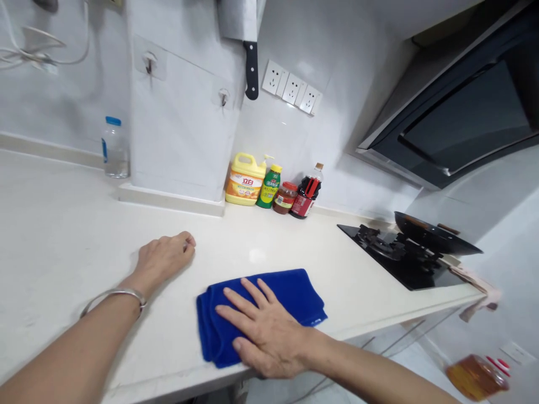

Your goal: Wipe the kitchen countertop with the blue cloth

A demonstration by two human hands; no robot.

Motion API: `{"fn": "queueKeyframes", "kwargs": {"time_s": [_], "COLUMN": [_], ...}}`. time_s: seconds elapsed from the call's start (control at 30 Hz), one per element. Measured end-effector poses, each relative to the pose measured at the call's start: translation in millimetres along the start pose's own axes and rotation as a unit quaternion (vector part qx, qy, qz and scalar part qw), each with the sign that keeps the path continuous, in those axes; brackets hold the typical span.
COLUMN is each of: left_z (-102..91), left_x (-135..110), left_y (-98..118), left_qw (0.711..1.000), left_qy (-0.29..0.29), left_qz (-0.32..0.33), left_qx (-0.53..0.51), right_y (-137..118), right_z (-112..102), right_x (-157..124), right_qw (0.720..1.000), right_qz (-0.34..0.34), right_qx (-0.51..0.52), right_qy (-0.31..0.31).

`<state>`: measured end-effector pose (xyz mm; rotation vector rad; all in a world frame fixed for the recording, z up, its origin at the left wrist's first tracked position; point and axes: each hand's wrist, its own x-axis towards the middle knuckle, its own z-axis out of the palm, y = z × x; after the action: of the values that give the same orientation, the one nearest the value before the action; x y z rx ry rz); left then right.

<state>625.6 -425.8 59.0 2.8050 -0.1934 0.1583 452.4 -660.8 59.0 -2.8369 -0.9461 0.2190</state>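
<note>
A folded blue cloth (290, 292) lies on the white countertop (177, 320), close to its front edge. My right hand (265, 331) presses flat on the cloth with fingers spread, covering its lower middle. To the left, my left hand (166, 255) rests on the bare counter, apart from the cloth. Its fingers are curled in, and nothing shows in them. A silver bangle (115, 294) circles the left wrist.
Against the wall stand a yellow detergent jug (244, 179), a green bottle (269, 185), a red-lidded jar (285, 197) and a dark sauce bottle (307, 193). A water bottle (114, 148) is far left. A wok (433, 233) sits on the gas stove (391, 252); a cleaver (251, 70) hangs above.
</note>
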Motion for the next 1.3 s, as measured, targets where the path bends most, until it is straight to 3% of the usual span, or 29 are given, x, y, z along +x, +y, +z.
{"fn": "queueKeyframes", "kwargs": {"time_s": [0.17,0.37,0.57,0.73,1.0,1.13,1.3], "left_z": [4.0,2.1,1.9,0.6,1.4,0.4,-0.8], "left_x": [3.0,5.2,4.2,2.1,4.3,3.4,4.2], "left_y": [-3.9,-7.6,-5.1,-6.6,-9.6,-9.4,-9.5], "left_qw": [1.000,1.000,1.000,0.999,0.999,0.999,0.999], "left_qy": [0.001,-0.016,-0.022,-0.024,-0.032,-0.032,-0.032], "left_qz": [-0.002,-0.007,-0.020,-0.016,-0.018,-0.027,-0.024], "left_qx": [0.007,0.000,0.002,-0.013,-0.027,-0.030,-0.037], "right_y": [16.2,66.4,129.0,181.3,263.3,303.0,341.0], "right_z": [-5.9,-16.0,-24.7,-30.0,-34.7,-35.8,-29.8], "right_x": [66.2,129.2,178.5,198.8,177.1,141.7,77.8], "right_qw": [0.999,0.999,0.994,0.982,0.950,0.927,0.896], "right_qz": [-0.034,-0.003,0.088,0.164,0.293,0.356,0.423], "right_qx": [-0.009,-0.018,-0.028,-0.041,-0.063,-0.071,-0.091], "right_qy": [0.014,0.045,0.066,0.081,0.092,0.093,0.097]}}
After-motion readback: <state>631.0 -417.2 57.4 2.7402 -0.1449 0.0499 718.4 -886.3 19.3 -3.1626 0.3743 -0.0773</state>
